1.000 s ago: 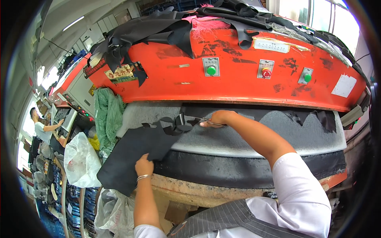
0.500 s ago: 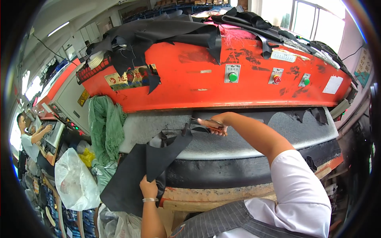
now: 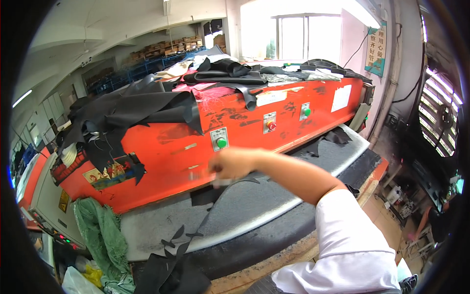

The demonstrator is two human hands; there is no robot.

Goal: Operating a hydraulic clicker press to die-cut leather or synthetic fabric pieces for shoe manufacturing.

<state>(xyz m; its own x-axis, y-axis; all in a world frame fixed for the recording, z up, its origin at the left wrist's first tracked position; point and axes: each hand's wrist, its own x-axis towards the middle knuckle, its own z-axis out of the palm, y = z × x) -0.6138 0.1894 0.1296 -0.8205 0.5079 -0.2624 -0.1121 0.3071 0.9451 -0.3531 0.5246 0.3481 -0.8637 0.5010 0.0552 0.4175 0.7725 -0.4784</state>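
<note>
My right hand [image 3: 231, 164] is raised in front of the red machine, its fingers closed and smeared by motion. It holds scissors [image 3: 198, 175], whose blurred blades stick out to its left. Beneath the hand, a piece of black sheet material [image 3: 205, 195] lies on the grey machine bed [image 3: 161, 225], with a narrow strip trailing down from it. Lower left, a cut black sheet [image 3: 171, 274] with thin offcuts hangs over the front edge of the bed. My left hand is out of sight.
The red machine [image 3: 166, 152] carries green and red push buttons, with black and pink sheets [image 3: 137, 110] heaped on top. A green woven sack [image 3: 100, 235] hangs at its left, beside a white plastic bag [image 3: 81, 281]. Scraps lie at the bed's far right.
The view has swung right and up. My right hand has risen off the bed with the scissors. The black sheet sits lower in view, and my left hand has left the picture.
</note>
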